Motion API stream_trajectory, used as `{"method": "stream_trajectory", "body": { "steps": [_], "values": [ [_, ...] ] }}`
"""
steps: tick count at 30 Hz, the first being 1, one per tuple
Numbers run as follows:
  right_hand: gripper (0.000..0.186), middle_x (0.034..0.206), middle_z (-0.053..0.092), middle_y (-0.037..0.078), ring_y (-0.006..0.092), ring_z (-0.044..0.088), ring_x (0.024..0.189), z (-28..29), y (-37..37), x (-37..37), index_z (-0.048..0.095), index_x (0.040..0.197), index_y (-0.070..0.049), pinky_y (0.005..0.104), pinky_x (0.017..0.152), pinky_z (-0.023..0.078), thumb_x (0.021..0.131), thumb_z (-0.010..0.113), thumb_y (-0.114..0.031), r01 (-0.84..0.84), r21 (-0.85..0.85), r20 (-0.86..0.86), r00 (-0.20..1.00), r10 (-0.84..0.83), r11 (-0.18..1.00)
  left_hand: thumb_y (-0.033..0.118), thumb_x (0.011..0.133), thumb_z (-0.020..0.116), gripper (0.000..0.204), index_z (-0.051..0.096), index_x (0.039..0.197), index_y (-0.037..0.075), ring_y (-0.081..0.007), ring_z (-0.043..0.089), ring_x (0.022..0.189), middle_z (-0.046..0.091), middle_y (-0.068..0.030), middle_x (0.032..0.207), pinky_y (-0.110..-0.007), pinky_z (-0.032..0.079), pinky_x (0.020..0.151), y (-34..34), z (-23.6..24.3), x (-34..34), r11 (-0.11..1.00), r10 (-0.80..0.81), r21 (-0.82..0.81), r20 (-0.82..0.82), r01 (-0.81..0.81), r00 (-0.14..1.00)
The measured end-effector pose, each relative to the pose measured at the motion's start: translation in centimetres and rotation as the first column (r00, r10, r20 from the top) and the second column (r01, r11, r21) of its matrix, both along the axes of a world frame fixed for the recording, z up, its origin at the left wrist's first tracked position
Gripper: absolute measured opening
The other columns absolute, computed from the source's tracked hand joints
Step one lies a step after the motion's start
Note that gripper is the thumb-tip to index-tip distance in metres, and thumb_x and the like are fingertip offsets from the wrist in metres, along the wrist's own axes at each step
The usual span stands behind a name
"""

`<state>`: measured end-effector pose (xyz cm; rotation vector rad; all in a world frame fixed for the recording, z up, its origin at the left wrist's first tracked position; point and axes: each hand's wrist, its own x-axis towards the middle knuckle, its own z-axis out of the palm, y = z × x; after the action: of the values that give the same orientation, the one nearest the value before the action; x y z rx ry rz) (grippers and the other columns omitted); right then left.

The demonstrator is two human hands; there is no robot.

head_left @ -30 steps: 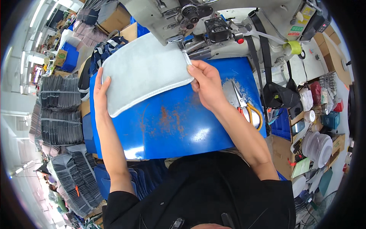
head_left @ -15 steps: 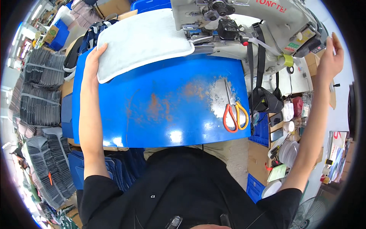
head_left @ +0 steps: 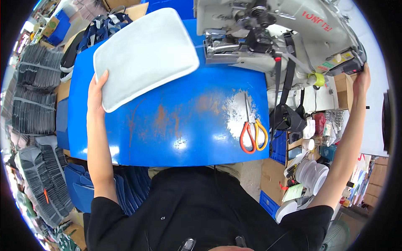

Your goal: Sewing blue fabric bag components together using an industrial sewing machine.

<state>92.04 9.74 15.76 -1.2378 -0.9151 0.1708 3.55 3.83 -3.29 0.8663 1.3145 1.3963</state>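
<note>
My left hand grips the left edge of a pale grey padded panel, held over the left back of the blue work surface. My right hand reaches the right end of the grey sewing machine, against its control box; its fingertips are partly hidden there, so I cannot tell their grip. Scissors with one orange and one yellow handle lie on the right of the blue surface, below the machine's arm.
Bundled grey sheets are stacked at the left, near dark blue pieces and straps. Black straps hang from the machine. A shelf at the right holds white rolls and small items, above a blue crate.
The panel has come away from the machine's needle area, moving left and turning in my left hand. My right hand has left the panel for the machine's right end and has moved slightly lower.
</note>
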Motion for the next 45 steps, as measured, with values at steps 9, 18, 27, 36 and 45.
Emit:
{"method": "stream_trajectory", "body": {
  "steps": [9, 18, 27, 36, 45],
  "values": [
    [0.048, 0.103, 0.065, 0.013, 0.0229, 0.059, 0.084, -16.4, -22.9, -31.7, 0.07, 0.122, -0.002, 0.036, 0.079, 0.052, 0.076, 0.085, -0.007, -0.03, -0.517, 0.726, 0.513, 0.457, 0.855, 0.024, 0.095, 0.077, 0.059, 0.054, 0.142, -0.001, -0.0241, 0.068, 0.113, 0.067, -0.0163, 0.129, -0.037, 0.056, 0.098, -8.9, -3.2, -5.9, 0.978, 0.207, 0.006, 0.007, -0.207, 0.978],
    [0.095, 0.092, 0.063, 0.008, 0.0141, 0.065, 0.082, -16.8, -24.9, -36.8, 0.038, 0.16, -0.004, 0.0286, 0.076, 0.054, 0.075, 0.08, 0.005, -0.137, -0.982, -0.03, 0.792, 0.609, 0.13, 0.025, 0.093, 0.079, 0.057, 0.056, 0.137, -0.003, -0.0235, 0.072, 0.105, 0.071, -0.0176, 0.121, -0.035, 0.059, 0.093, -9.7, -2.3, -5.7, 0.979, 0.196, 0.03, 0.097, -0.2, 0.976],
    [0.071, 0.086, 0.07, 0.006, 0.0133, 0.062, 0.075, -18.5, -15.4, -49.9, 0.055, 0.142, -0.009, 0.0312, 0.071, 0.052, 0.085, 0.088, -0.035, -0.611, -0.719, -0.124, 0.582, 0.804, 0.331, 0.022, 0.093, 0.078, 0.063, 0.051, 0.143, -0.005, -0.028, 0.07, 0.113, 0.067, -0.0212, 0.128, -0.04, 0.057, 0.099, -9.8, 0.0, -5.1, 0.981, 0.179, 0.072, 0.038, -0.182, 0.983],
    [0.068, 0.084, 0.072, 0.017, 0.0365, 0.072, 0.074, -20.1, -14.7, -48.1, 0.052, 0.14, -0.01, 0.0418, 0.068, 0.056, 0.086, 0.086, -0.032, -0.364, -0.772, 0.21, 0.628, 0.75, 0.521, 0.017, 0.071, 0.081, 0.067, 0.065, 0.133, -0.001, -0.0404, 0.056, 0.136, 0.064, -0.0201, 0.138, -0.06, 0.037, 0.117, -13.3, 5.0, -6.6, 0.555, -0.421, 0.218, -0.759, 0.803, 0.496],
    [0.041, 0.1, 0.073, 0.015, 0.0313, 0.072, 0.087, -19.5, -16.3, -42.7, 0.069, 0.131, -0.007, 0.0402, 0.074, 0.058, 0.091, 0.076, -0.013, -0.028, -0.453, 0.822, 0.373, 0.43, 0.891, 0.038, 0.099, 0.066, 0.049, 0.066, 0.138, 0.007, -0.0216, 0.065, 0.115, 0.07, -0.0107, 0.128, -0.036, 0.053, 0.095, -5.1, 2.8, -1.9, 0.897, -0.287, -0.042, -0.813, 0.44, 0.507]
  ]
}}
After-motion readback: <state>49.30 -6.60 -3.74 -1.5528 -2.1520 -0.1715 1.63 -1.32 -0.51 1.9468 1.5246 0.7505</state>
